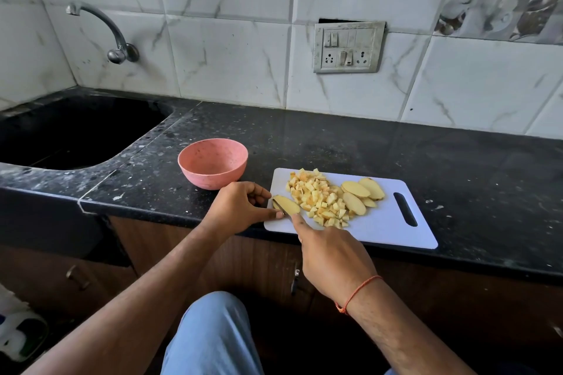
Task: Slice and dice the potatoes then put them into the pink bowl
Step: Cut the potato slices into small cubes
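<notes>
A white cutting board [387,228] lies on the black counter. A heap of diced potato [316,196] covers its middle, and a few potato slices [362,190] lie to the right of the heap. At the board's left end my left hand [240,207] pinches a potato slice [288,204] between thumb and fingers. My right hand [332,256] grips a knife [281,209], index finger stretched along the blade, which lies across that slice; the handle is hidden in my palm. The pink bowl [213,166] stands empty just left of the board.
A dark sink [76,131] is sunk into the counter at the left, with a tap [103,27] on the tiled wall above it. A switch and socket plate [348,47] sits on the wall. Bare black counter [487,179] extends right of the board.
</notes>
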Demonstrator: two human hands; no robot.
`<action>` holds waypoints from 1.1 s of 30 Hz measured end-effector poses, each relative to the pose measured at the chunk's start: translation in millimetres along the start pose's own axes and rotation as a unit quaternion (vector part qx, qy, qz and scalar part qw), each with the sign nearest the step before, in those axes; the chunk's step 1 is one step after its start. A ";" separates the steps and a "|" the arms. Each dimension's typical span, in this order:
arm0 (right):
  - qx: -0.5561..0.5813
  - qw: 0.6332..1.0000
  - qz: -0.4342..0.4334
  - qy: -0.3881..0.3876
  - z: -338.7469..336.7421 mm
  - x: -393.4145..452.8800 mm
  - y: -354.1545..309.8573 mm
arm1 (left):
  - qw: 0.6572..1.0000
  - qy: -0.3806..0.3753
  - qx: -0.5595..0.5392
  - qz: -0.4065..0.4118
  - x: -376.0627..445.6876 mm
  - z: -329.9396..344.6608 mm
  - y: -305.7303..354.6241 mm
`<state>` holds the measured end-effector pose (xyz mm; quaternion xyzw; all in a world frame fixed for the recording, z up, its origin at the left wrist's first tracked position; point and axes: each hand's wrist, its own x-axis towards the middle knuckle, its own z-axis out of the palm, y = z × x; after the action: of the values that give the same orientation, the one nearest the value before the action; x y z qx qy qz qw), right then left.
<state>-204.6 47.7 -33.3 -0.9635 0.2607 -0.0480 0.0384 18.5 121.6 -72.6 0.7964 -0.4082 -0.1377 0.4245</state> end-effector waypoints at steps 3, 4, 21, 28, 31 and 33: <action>0.004 1.000 -0.010 0.003 -1.5 -6.1 4.3 | 1.000 -0.003 0.007 0.003 0.9 0.3 -0.7; 0.005 1.000 -0.012 0.001 -2.4 -9.4 6.2 | 1.000 -0.002 0.010 0.004 0.9 0.3 -0.6; 0.134 0.988 0.048 0.057 -12.0 -56.9 40.0 | 0.967 -0.150 0.148 0.145 23.3 -8.4 3.0; 0.143 0.987 0.056 0.049 -4.0 -45.3 30.9 | 0.965 -0.163 0.142 0.150 21.9 -13.4 6.9; 0.127 0.989 0.051 0.049 0.0 -38.8 25.9 | 0.977 -0.120 0.112 0.133 14.1 -12.1 4.5; 0.118 0.991 0.050 0.051 3.7 -34.4 23.4 | 0.984 -0.085 0.092 0.123 7.9 -8.6 1.7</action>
<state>-245.4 45.1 -41.8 -0.9344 0.3024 -0.1250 0.1404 27.4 119.8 -65.1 0.7612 -0.5484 -0.1131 0.3271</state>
